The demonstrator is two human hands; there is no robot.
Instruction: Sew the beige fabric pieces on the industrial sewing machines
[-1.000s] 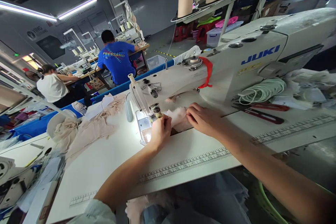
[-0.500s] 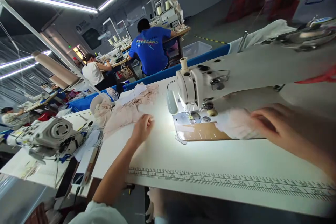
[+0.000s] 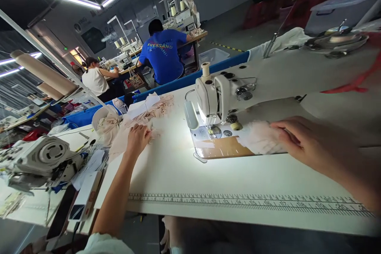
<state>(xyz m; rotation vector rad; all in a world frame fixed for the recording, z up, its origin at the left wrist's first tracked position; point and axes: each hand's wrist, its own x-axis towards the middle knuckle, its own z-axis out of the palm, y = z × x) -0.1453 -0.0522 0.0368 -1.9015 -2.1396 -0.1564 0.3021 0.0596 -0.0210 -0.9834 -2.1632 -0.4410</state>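
My left hand (image 3: 138,139) lies at the front edge of pale pink fabric pieces (image 3: 122,139), left of the sewing machine (image 3: 210,99). Its fingers are curled, the tips hidden, and a bit of sheer cloth shows beside them. At the right, my right hand (image 3: 293,137) pinches a crumpled, sheer pale fabric piece (image 3: 258,138) between thumb and fingers. That piece lies on the machine bed, right of the lit needle area. Brown tape (image 3: 226,147) covers the front of the bed plate.
A printed ruler (image 3: 238,203) runs along the table's front edge. White paper (image 3: 143,107) lies on the fabric pile. Another machine (image 3: 47,154) stands at left, near a white box-shaped device (image 3: 86,196). Two people sit sewing beyond the blue trough (image 3: 190,77).
My left hand has moved left, from bare table to the pink fabric. My right hand stays at the pale fabric on the machine bed. The view has shifted slightly.
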